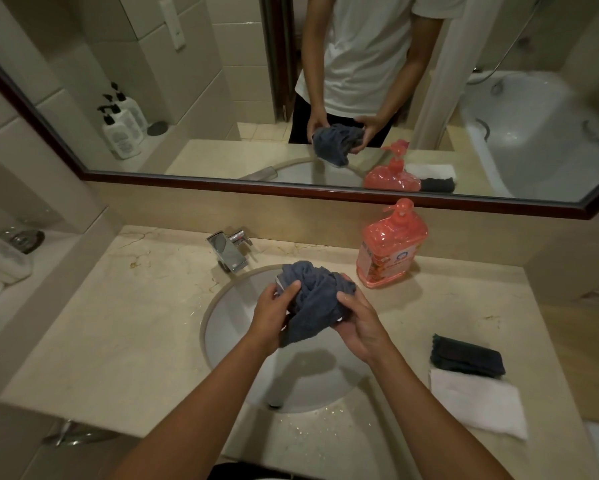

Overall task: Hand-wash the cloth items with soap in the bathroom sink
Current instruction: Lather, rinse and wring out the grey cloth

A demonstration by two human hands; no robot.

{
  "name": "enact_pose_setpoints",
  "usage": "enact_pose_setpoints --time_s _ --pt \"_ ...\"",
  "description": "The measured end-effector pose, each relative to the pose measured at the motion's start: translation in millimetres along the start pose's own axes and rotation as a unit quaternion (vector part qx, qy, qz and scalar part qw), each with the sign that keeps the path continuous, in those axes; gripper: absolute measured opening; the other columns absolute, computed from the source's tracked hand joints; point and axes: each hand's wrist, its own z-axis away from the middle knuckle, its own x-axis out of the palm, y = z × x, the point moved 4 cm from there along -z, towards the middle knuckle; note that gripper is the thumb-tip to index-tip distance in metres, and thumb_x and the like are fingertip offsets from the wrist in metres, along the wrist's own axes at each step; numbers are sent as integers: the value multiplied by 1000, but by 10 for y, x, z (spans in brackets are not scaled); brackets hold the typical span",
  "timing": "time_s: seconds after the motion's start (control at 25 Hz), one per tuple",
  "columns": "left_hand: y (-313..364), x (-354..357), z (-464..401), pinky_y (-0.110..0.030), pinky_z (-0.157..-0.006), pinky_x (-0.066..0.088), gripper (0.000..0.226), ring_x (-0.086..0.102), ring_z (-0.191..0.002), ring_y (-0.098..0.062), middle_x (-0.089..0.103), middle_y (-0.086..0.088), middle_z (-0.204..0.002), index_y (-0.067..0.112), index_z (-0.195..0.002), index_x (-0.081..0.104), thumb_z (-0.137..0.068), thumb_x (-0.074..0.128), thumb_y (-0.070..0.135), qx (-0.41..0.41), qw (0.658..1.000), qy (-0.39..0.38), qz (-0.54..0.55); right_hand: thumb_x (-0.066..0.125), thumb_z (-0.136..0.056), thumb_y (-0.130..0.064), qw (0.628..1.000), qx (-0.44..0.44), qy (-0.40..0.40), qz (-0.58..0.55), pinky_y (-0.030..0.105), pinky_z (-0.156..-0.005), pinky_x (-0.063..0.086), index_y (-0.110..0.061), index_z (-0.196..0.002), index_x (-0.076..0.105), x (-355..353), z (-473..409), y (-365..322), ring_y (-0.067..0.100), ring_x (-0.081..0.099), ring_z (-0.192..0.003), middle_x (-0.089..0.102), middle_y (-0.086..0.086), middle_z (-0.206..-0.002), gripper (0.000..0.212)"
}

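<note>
A bunched grey-blue cloth (313,299) hangs above the white oval sink (222,327). My left hand (274,313) grips its left side with thumb and curled fingers. My right hand (358,323) holds its right side, fingers wrapped under the fabric. The cloth's lower end droops toward the basin. A red pump bottle of soap (390,251) stands on the counter behind the sink, to the right. On the counter at the right lie a folded dark cloth (468,356) and a white cloth (478,401).
A chrome faucet (230,251) sits at the sink's back edge, no water visibly running. Water drops dot the beige marble counter (118,323) near the front. A framed mirror (326,188) spans the wall. White containers (0,258) stand on a ledge at the left.
</note>
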Motion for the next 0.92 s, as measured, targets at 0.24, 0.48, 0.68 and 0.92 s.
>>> enact_pose_setpoints --time_s 0.24,0.48,0.68,0.92 --pt "305 7 -10 -49 -93 59 11 70 -106 -24 69 -8 -116 24 -112 59 -102 58 29 104 993 -22 -43 61 -98 -41 962 16 101 253 37 -89 57 -21 -118 68 11 30 -51 12 68 -104 73 -2 -116 30" --pt "383 113 48 -33 -94 57 17 67 -107 -15 69 -1 -113 26 -117 57 -106 48 35 155 970 -91 -164 52 -104 -36 946 -31 43 320 42 -106 49 -28 -134 58 354 -100 -227 13 60 -119 64 -6 -128 32" --pt "434 60 35 -31 -86 55 37 64 -103 -15 65 -3 -113 21 -123 53 -107 37 49 97 978 -40 -179 62 -99 -25 932 -101 105 332 34 -92 57 -22 -113 73 343 -110 -308 16 69 -106 75 -4 -108 18" --pt "334 -197 -104 -36 -105 48 33 56 -119 -15 60 -2 -134 23 -134 62 -108 42 24 143 961 80 -224 70 -93 -14 947 -157 174 220 31 -79 55 -20 -95 77 192 -43 -464 22 69 -95 76 2 -96 9"
